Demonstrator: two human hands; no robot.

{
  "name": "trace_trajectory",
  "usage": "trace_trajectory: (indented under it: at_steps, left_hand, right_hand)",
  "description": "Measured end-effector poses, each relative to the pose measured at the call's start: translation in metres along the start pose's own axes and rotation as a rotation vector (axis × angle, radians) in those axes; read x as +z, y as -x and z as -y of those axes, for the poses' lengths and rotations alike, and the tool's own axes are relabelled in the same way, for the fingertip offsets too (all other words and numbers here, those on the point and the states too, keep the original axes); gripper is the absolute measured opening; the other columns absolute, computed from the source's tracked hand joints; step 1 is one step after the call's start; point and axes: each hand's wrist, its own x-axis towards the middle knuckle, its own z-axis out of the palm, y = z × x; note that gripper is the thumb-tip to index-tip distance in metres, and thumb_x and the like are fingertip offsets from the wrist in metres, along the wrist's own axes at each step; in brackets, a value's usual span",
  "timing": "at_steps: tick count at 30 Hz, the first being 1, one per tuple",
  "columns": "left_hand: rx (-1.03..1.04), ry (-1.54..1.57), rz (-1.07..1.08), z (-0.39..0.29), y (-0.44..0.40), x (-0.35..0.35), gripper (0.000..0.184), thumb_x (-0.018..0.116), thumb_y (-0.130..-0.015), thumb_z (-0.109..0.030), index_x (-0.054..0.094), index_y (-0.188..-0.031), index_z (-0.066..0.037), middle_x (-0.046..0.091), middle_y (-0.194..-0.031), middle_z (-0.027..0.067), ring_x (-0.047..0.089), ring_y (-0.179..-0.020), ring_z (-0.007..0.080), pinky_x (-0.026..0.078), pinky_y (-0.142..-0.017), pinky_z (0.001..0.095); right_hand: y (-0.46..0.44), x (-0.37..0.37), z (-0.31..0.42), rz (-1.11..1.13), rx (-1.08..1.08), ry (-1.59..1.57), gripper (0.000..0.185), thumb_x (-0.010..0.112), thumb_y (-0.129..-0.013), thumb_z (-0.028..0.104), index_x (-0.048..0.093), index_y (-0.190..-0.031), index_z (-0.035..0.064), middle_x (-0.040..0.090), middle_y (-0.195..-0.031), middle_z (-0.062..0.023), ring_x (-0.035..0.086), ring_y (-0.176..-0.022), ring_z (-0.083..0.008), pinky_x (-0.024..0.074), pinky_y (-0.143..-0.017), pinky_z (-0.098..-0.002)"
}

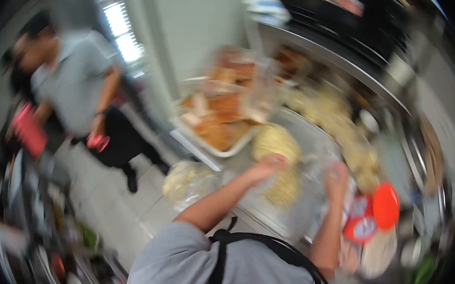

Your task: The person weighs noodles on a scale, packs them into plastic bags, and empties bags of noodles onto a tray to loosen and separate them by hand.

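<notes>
Lying lengthwise away from torso (253,268): yellow pile (285,177) by left hand (269,165).

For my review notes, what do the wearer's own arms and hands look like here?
Both the left hand and the right hand look ungloved, and the forearms are bare. The left sleeve is short and grey, matching the grey top with black straps across it. No watch can be made out; blur hides finer detail.

My left hand (266,168) is at the yellow mound (277,139), my right hand (337,176) by clear plastic (314,180); far left, a white tray (225,152) holds orange food (223,109).
</notes>
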Motion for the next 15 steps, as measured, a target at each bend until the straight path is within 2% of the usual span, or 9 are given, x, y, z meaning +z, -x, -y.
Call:
trace_trajectory:
  at_steps: [3, 5, 8, 11, 13, 15]
  left_hand:
    - [-0.058, 0.015, -0.138, 0.01, 0.006, -0.004, 0.028, 0.053, -0.078, -0.024, 0.049, -0.099, -0.007, 0.052, -0.093, 0.0043, 0.046, -0.088, 0.012, 0.036, -0.077, 0.0264]
    - [-0.065, 0.047, -0.184, 0.0, 0.023, -0.008, 0.027, 0.052, -0.079, -0.023, 0.048, -0.1, -0.007, 0.051, -0.093, 0.0038, 0.045, -0.088, 0.0115, 0.035, -0.078, 0.0255]
    - [-0.027, 0.113, -0.219, -0.002, 0.043, -0.011, 0.029, 0.052, -0.079, -0.022, 0.047, -0.102, -0.006, 0.051, -0.093, 0.0036, 0.045, -0.089, 0.0114, 0.033, -0.081, 0.0251]
    - [0.036, 0.131, -0.267, 0.002, 0.064, -0.011, 0.033, 0.051, -0.079, -0.024, 0.045, -0.107, -0.006, 0.05, -0.095, 0.0041, 0.044, -0.092, 0.012, 0.032, -0.084, 0.0253]
    - [0.118, 0.134, -0.295, -0.001, 0.082, -0.006, 0.038, 0.051, -0.08, -0.027, 0.043, -0.11, -0.006, 0.049, -0.096, 0.0044, 0.043, -0.095, 0.0124, 0.031, -0.085, 0.0258]
    - [0.082, 0.166, -0.216, -0.006, 0.103, 0.001, 0.045, 0.05, -0.08, -0.033, 0.04, -0.114, -0.005, 0.049, -0.097, 0.0047, 0.041, -0.098, 0.0134, 0.03, -0.087, 0.028]
  right_hand:
    - [-0.015, -0.001, -0.017, 0.0, -0.064, -0.013, 0.012, 0.049, -0.066, -0.001, 0.046, -0.077, 0.0004, 0.047, -0.07, -0.0094, 0.046, -0.068, -0.0211, 0.0392, -0.068, -0.0283]
    - [-0.018, 0.0, -0.014, 0.109, 0.117, -0.166, 0.015, 0.048, -0.065, -0.004, 0.044, -0.078, 0.0021, 0.043, -0.069, -0.0059, 0.043, -0.066, -0.0164, 0.0385, -0.067, -0.0264]
    - [-0.019, 0.009, -0.003, 0.142, 0.151, -0.331, 0.017, 0.046, -0.064, -0.005, 0.042, -0.078, 0.003, 0.039, -0.069, -0.003, 0.04, -0.066, -0.0133, 0.0388, -0.064, -0.0247]
    - [-0.018, 0.024, -0.004, 0.212, 0.04, -0.426, 0.017, 0.046, -0.063, -0.006, 0.041, -0.077, 0.0028, 0.04, -0.071, -0.0031, 0.041, -0.068, -0.0133, 0.0402, -0.062, -0.0244]
    - [-0.014, 0.033, 0.014, 0.301, 0.1, -0.561, 0.021, 0.045, -0.064, -0.006, 0.043, -0.083, 0.0022, 0.042, -0.074, -0.0032, 0.042, -0.07, -0.0138, 0.0412, -0.063, -0.0249]
    - [-0.004, 0.038, 0.056, 0.321, 0.105, -0.689, 0.027, 0.044, -0.064, -0.005, 0.045, -0.09, 0.0018, 0.044, -0.078, -0.0044, 0.044, -0.071, -0.0148, 0.0421, -0.065, -0.0266]
